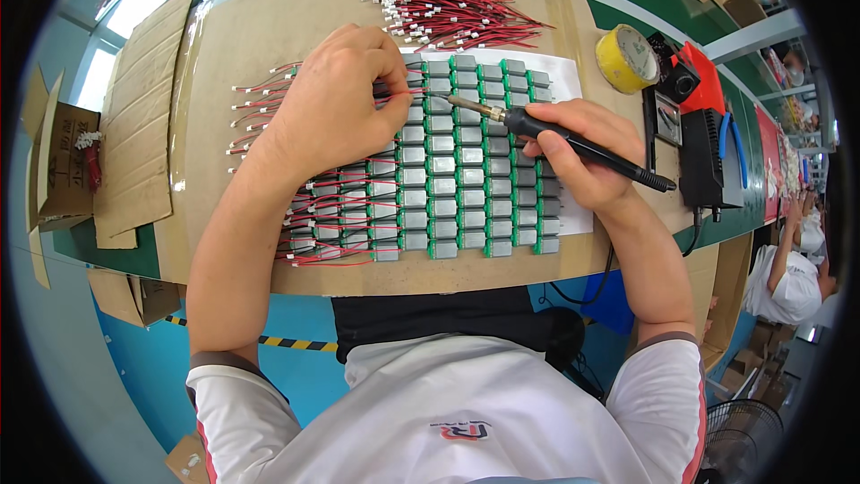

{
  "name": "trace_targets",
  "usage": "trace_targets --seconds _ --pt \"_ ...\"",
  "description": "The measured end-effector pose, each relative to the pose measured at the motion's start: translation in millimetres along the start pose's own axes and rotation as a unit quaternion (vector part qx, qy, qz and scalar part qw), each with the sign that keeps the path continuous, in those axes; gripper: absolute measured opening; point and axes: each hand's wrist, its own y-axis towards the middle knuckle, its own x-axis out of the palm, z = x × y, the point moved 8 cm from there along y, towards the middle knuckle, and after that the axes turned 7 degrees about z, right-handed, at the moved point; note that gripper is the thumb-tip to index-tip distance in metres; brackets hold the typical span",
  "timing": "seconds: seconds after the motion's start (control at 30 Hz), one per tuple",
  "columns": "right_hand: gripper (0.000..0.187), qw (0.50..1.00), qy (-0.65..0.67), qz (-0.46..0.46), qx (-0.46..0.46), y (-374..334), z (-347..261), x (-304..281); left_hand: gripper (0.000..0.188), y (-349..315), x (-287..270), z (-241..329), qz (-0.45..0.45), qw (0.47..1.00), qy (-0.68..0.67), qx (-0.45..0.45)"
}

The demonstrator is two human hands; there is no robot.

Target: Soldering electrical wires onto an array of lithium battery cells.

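Had a soldering iron (528, 125) gripped in the right hand (591, 148), tip pointing left, near the other hand's fingertips. Had the left hand (349, 72) closed in a pinch over the left part of the grid, seemingly on a red wire (408, 92), but couldn't swear to it with those knuckles in the way. Saw rows of little grey blocks (442, 186) with green ends right below, partly on white paper (566, 81), mid-desk (139, 251), wires trailing off the left columns. Also spotted a wire pile (430, 0) behind and yellow tape (627, 58) off to the right.
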Motion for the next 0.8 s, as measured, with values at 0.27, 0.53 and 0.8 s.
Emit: trace_targets --seconds 0.27,0.53,0.8 --pt "0.026 1.0 -0.002 -0.002 -0.013 -0.2 -1.7 0.1 0.008 -0.5 -0.5 0.6 -0.001 1.0 0.001 -0.002" --pt "0.026 1.0 0.001 -0.003 -0.019 -0.2 -2.6 0.4 0.008 -0.5 -1.5 1.4 0.002 1.0 0.006 0.003" --pt "0.026 1.0 -0.001 0.0 -0.011 -0.2 -2.1 0.4 0.008 -1.4 -3.9 1.2 0.011 1.0 0.006 0.002"
